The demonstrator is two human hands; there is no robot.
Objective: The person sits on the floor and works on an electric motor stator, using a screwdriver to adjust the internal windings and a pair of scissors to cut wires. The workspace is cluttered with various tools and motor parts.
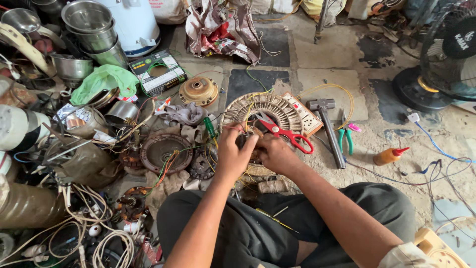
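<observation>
Both hands pinch wires at the six o'clock edge of the ring-shaped motor stator (pixel 270 106) on the floor: left hand (pixel 233 153) and right hand (pixel 272 151) close together, red scissors (pixel 285 131) lying at two o'clock.

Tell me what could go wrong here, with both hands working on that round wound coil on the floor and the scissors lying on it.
The red scissors lie on the wound coil right beside the right hand; a slip could nick a finger or a winding. The left hand pinches thin wires at the core, which might snap or snag if tugged. Loose cables crowd the floor by the knee and could catch when the person shifts.
</observation>
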